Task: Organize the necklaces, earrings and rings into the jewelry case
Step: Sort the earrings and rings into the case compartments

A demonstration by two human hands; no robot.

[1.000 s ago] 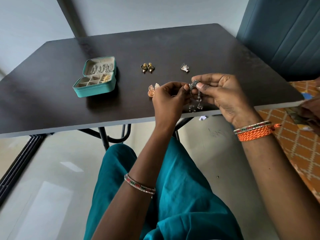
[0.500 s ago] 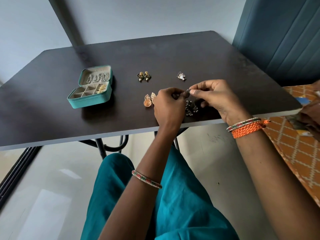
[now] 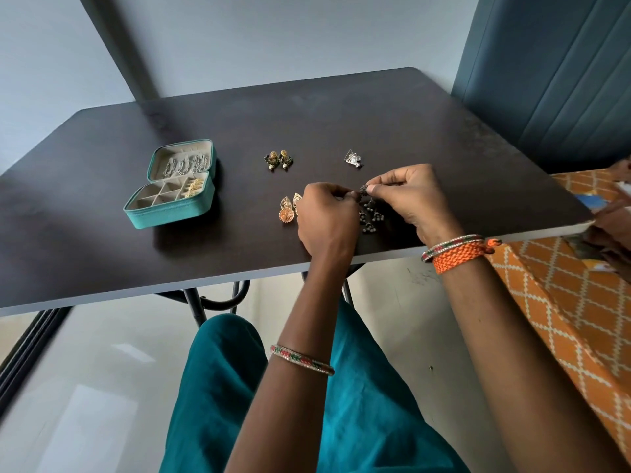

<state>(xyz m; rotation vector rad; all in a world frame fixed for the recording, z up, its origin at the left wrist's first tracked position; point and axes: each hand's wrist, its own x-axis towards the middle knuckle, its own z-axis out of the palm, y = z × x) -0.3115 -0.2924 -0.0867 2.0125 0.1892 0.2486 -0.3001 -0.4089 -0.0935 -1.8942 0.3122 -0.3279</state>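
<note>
At the table's near edge I pinch dark beaded earrings [image 3: 369, 213] between left hand [image 3: 326, 216] and right hand [image 3: 406, 196]; jewelry case [image 3: 170, 206] partly filled, three earring sets [image 3: 279, 160] remain outside.

From my feed I'm looking down at a dark brown table [image 3: 341, 107] with a pale edge, sitting on black metal legs [image 3: 191, 302]. Behind it a pale grey wall [image 3: 273, 35] is showing, with a darker post [image 3: 116, 46] running up it. A teal paneled wall [image 3: 553, 63] is filling the right corner. An orange cloth with a white diamond pattern [image 3: 563, 302] is lying just right of the table. Teal trousers [image 3: 358, 421] are taking up the bottom, over a shiny pale floor [image 3: 85, 387].
</note>
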